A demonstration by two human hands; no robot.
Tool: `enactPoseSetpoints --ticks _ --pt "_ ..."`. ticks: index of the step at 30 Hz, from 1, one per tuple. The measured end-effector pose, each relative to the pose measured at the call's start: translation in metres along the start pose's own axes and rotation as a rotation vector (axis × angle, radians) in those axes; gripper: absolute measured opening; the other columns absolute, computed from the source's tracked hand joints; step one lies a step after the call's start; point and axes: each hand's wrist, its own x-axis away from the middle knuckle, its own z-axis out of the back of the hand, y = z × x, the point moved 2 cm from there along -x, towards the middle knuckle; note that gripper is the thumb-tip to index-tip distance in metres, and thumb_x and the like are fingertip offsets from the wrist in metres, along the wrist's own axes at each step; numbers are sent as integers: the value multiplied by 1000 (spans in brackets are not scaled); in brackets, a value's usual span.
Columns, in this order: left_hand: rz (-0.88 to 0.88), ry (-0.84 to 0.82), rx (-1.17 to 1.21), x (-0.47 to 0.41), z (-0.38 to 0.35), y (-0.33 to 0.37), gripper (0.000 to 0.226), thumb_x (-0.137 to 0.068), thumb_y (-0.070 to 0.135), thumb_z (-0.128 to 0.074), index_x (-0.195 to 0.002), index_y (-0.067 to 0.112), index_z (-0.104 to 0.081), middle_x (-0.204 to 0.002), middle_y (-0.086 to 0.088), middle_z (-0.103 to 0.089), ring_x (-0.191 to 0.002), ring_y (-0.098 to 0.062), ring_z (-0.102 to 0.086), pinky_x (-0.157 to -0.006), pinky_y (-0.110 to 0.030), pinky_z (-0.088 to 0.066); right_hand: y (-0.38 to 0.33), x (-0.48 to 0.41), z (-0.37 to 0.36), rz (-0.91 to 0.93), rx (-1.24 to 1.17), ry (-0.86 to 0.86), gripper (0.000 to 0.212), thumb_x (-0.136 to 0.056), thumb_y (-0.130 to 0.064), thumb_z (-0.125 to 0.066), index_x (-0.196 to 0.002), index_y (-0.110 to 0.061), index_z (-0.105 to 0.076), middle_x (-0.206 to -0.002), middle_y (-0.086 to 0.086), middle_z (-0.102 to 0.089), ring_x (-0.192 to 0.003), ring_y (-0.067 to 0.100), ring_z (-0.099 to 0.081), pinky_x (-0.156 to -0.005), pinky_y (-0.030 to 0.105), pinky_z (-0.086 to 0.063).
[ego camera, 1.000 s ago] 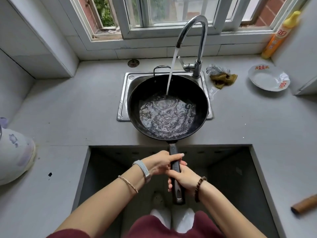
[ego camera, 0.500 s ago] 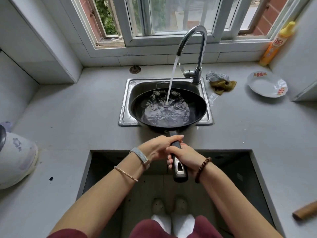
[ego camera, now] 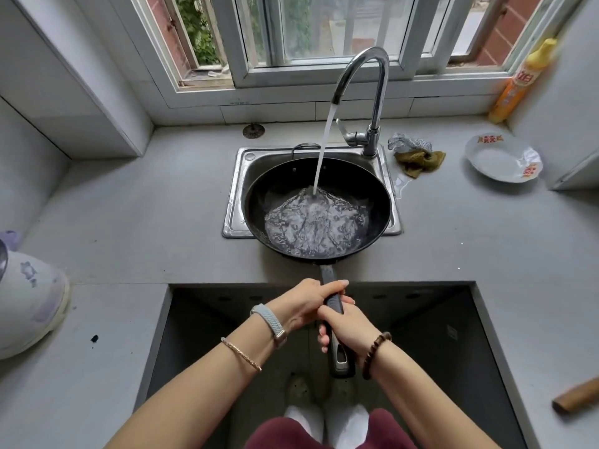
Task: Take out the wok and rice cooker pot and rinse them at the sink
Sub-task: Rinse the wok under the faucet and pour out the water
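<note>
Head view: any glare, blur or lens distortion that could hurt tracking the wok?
Head view: heavy wide-angle bowing, window frame and counter edges curve near the corners. Head view: soft daylight, no hard shadows; speckled glare on the churning water in the wok. Head view: left hand and right hand on the handle look sharp, little motion blur.

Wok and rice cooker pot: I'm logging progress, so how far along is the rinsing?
Done: the wok is out and over the sink. In hand: the left hand and right hand grip its handle while the faucet runs water into it; water pools inside. Left: tipping that water out, then the rice cooker pot, which is not visible at the sink.
</note>
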Motion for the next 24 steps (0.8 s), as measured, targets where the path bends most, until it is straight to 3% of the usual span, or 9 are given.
enactPoseSetpoints --ticks 3,10,16,22,24 --pt "-28 30 -13 0 -3 6 26 -93 26 -62 -83 3 -58 -72 -5 -73 -52 -15 -65 -45 -21 -48 -5 -5 -1 25 -1 109 11 -87 -4 -46 -77 -8 -48 -47 6 -44 -34 16 -43 -40 24 -40" --pt "-15 123 -26 6 -12 30 28 -94 24 -59 -92 -4 -59 -68 -5 -70 -29 -12 -50 -32 -12 -33 -28 -1 0 -5 -217 45 10 -89 -1 -46 -83 -8 -43 -49 5 -38 -30 11 -37 -35 17 -35" --pt "28 157 -68 4 -10 41 46 -90 31 -62 -52 7 -72 -76 -12 -68 -27 -13 -35 -34 -14 -33 -46 -1 2 -26 -316 -25 13 -91 1 -43 -82 -8 -40 -45 3 -38 -28 8 -34 -32 15 -33" --pt "-13 243 -159 11 -1 67 31 -91 30 -60 -73 6 -67 -38 1 -46 -25 -9 -32 -33 -10 -28 -67 -11 -6 -49 -500 -141 22 -93 0 -44 -73 -10 -42 -41 -1 -35 -26 5 -31 -30 13 -29" --pt "25 249 -121 13 4 70 30 -92 29 -59 -74 5 -66 -39 -1 -42 -23 -9 -30 -31 -9 -29 -73 -14 -12 -51 -545 -180 27 -93 -1 -45 -68 -11 -42 -40 -3 -35 -26 4 -31 -29 12 -28"
